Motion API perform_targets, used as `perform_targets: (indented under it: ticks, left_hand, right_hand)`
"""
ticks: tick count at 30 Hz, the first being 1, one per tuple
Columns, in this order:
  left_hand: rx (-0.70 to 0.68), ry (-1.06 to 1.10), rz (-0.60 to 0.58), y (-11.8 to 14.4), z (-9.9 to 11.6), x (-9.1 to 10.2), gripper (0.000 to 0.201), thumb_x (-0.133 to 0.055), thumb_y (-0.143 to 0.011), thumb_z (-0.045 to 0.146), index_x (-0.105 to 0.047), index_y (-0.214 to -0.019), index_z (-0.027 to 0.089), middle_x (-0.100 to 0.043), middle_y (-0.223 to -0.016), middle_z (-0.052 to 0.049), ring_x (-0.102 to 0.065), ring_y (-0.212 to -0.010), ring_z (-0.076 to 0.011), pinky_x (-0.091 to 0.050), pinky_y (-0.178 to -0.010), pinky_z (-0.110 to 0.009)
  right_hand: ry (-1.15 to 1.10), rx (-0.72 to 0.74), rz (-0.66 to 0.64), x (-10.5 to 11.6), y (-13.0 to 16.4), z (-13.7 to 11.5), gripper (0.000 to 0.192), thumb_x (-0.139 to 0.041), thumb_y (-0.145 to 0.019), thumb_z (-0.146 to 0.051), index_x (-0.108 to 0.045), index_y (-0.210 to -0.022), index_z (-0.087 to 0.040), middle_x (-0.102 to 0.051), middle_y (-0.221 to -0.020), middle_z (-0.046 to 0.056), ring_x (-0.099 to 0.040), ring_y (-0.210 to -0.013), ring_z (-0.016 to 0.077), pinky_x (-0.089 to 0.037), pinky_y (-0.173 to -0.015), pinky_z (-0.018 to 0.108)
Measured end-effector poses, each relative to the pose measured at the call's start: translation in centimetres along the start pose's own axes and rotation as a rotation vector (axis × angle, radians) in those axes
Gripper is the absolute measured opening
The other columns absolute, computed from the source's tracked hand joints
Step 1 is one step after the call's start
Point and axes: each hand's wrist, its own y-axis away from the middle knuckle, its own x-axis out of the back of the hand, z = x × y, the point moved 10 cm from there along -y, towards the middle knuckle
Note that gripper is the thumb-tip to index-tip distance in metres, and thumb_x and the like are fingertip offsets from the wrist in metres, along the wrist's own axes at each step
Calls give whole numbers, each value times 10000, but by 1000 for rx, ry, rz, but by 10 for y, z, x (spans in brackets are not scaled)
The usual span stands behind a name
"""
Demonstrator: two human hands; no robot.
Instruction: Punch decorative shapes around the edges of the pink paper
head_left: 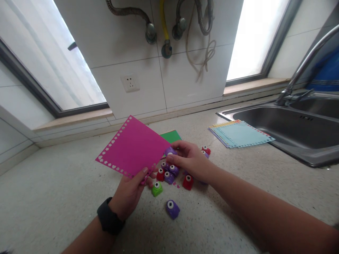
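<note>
My left hand (135,190) pinches the lower edge of a magenta sheet of paper (137,144), held tilted above the counter. Small shapes, hearts and flowers among them, are cut along two of its edges. Between the thumb and fingers of my right hand (190,158) is a purple craft punch (170,151), right at the sheet's right corner. Below the hands stand several more punches: a green one (157,189), a red one (188,182) and a purple one (172,209) nearest me. Pink paper bits (176,185) lie among them.
A green sheet (172,136) lies behind the punches. A stack of punched sheets, light blue on top (246,134), lies beside the steel sink (265,141). A faucet (299,67) rises behind the sink. A wall with a socket (130,83) and pipe valves (150,33) stands behind the counter.
</note>
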Motion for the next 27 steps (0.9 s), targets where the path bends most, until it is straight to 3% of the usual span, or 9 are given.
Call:
perform_targets:
  ticks: [8,14,27]
  left_hand:
    - [-75,-145,-72,-3,-5,5,244,-705,-857,398,-714,-788,164,-667,-681,-39,-553,-543,-127,-440,-491,-243]
    - [-96,-191,-93,-2,-1,0,271,-700,-863,406,-692,-745,162,-617,-590,-3,-483,-470,-93,-397,-444,-211]
    - [-76,-212,-116,0,4,-7,291,-706,-838,435,-709,-740,160,-646,-602,-17,-489,-457,-91,-411,-431,-204]
  right_hand:
    - [-57,-149,-34,-10,-2,23,285,-776,-821,-446,-711,-910,-184,-679,-791,29,-628,-692,130,-507,-641,272]
    - [16,-190,3,-10,0,32,353,-774,-811,-492,-735,-963,-175,-706,-882,68,-624,-705,144,-511,-624,278]
    - [-104,-262,-56,-25,2,44,284,-787,-815,-444,-724,-884,-176,-674,-790,52,-603,-678,145,-509,-649,296]
